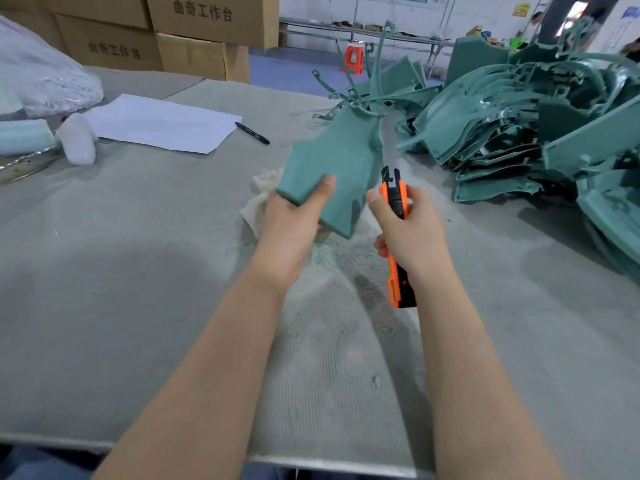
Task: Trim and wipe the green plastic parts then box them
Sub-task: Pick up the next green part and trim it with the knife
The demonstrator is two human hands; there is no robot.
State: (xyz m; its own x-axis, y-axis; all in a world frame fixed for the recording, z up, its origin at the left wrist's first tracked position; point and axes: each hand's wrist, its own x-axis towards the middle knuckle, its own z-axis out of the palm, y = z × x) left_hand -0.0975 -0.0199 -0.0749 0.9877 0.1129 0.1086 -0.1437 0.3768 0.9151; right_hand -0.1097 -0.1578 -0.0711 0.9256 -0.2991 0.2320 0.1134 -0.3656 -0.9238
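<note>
My left hand (294, 223) grips the near end of a flat green plastic part (332, 161), held tilted above the table with thin sprue runners sticking up from its far end. My right hand (408, 230) grips an orange and black utility knife (398, 244). Its long blade (389, 140) is extended and lies against the part's right edge. A cream cloth (258, 202) lies on the table under the part, partly hidden by it and by my left hand.
A big heap of green plastic parts (540, 126) fills the table's right side. A white paper sheet (162, 123), a black pen (252, 133), white foam pieces (78, 138) and a plastic bag (41, 71) lie at the left. Cardboard boxes (194, 32) are stacked behind.
</note>
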